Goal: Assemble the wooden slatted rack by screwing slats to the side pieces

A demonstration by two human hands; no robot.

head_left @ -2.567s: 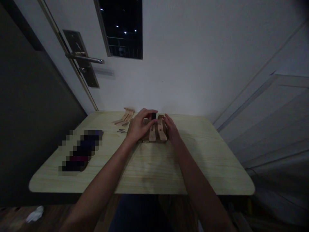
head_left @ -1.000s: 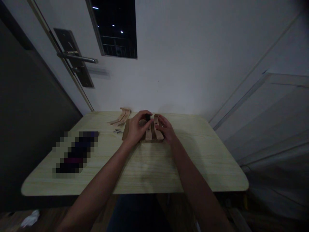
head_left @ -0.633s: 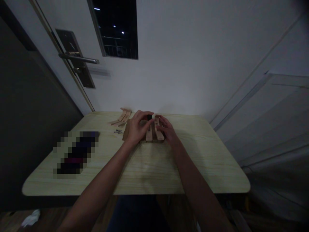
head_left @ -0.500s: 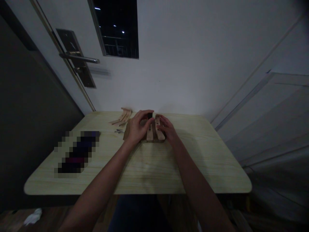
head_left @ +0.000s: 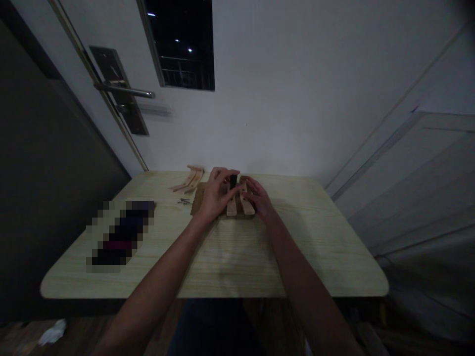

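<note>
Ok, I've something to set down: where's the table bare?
Right part of the table, beyond the right forearm; also nearest you, between it and the left forearm. Crowded: around the brown base; leftward, metal fasteners, loose wooden pieces, a pixelated item.

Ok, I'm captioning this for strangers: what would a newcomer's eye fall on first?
Probably the left hand holding a small black object and the right hand touching a pale wooden piece on a brown board, near the far edge of the table. Next come the pixelated patch farther left and the dark window at top, left of centre.
</note>
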